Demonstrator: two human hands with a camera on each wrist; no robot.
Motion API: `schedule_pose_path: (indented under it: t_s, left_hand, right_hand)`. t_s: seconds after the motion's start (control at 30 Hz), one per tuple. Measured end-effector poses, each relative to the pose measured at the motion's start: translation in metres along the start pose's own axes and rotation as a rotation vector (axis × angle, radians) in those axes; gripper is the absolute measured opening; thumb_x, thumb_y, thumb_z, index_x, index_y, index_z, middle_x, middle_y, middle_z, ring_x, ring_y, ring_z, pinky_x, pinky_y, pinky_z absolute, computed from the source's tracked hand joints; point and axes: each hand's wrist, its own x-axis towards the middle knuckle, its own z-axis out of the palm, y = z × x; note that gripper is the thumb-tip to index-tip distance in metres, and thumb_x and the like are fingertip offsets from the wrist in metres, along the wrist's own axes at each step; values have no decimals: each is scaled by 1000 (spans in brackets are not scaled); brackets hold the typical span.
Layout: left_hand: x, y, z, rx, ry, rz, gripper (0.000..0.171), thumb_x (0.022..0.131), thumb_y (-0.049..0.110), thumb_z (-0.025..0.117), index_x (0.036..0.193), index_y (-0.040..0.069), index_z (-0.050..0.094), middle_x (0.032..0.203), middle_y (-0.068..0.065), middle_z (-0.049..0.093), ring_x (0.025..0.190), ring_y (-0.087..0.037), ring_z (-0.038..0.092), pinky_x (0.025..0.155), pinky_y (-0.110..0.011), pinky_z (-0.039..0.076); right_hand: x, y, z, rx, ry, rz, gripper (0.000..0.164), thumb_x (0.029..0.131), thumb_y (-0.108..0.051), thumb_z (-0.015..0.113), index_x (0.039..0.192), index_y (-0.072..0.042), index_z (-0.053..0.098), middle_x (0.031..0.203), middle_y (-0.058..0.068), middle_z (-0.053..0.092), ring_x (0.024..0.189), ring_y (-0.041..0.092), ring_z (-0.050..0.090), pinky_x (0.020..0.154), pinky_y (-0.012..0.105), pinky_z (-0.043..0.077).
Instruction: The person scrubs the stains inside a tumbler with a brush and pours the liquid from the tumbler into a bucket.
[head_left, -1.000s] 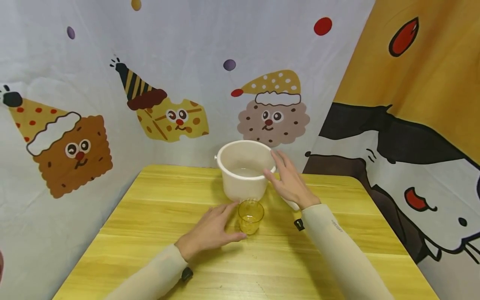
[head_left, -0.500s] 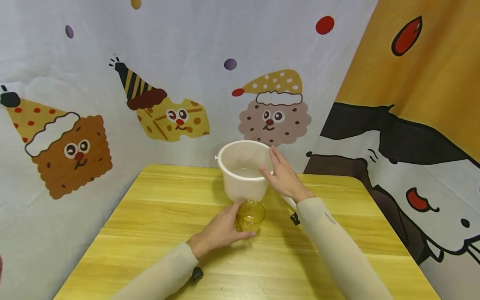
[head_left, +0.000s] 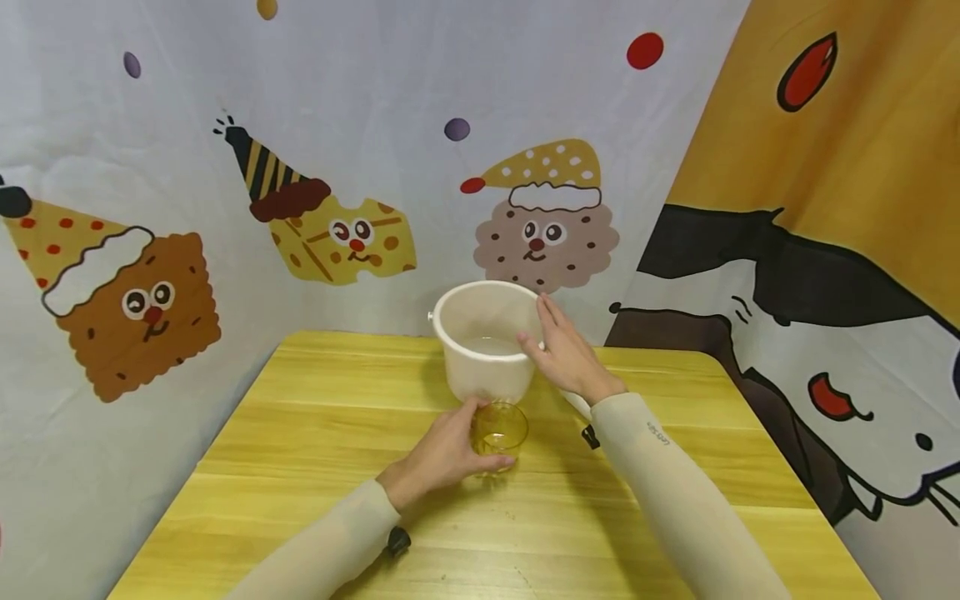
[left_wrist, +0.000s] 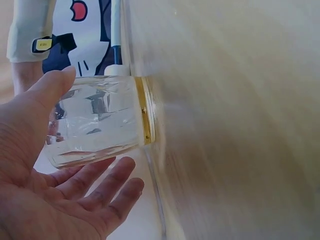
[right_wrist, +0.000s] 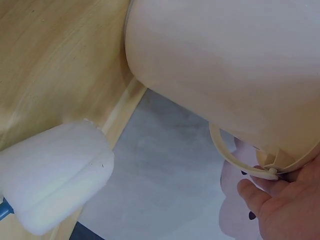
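A clear yellow-tinted glass cup [head_left: 500, 427] stands on the table, upright in the head view. My left hand [head_left: 442, 446] holds it from the left, thumb along its near side and fingers around the back; the left wrist view shows the thumb [left_wrist: 52, 87] against the glass. Behind the cup stands a white bucket [head_left: 489, 379]. With my right hand [head_left: 570, 358] I grip its right rim, the thumb over the opening. The bucket's handle [right_wrist: 227, 152] hangs by the fingers in the right wrist view.
A white cylinder [right_wrist: 60, 172] with a blue stem lies right of the bucket, partly hidden behind my right forearm in the head view. The wood-grain table [head_left: 300, 467] ends at a cartoon-printed curtain [head_left: 360, 83] behind the bucket.
My left hand has moved right and closed around the cup. My right hand has shifted slightly left and settled on the bucket's rim. Bucket and cup have barely moved.
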Motion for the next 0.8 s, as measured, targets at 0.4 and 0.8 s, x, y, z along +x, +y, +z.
schedule_pose_path:
  t_s: [0.4,0.8]
  left_hand:
    - [-1,13,-19,-63,47,-13,92,81,45,109,151,10,59,146,-16,78,132,-32,79,113,-51,66]
    - [-2,34,-51,-109,162,105,100,82,33,109,160,10,50,144,-9,78,130,-27,80,106,-43,69]
  right_hand:
    - [-1,0,1,12,10,2,90,122,-53,45,184,3,12,195,26,13,182,46,19,148,62,22]
    - [-1,1,2,14,18,0,90,122,-54,43,184,3,12,196,25,12,181,47,20,147,63,22]
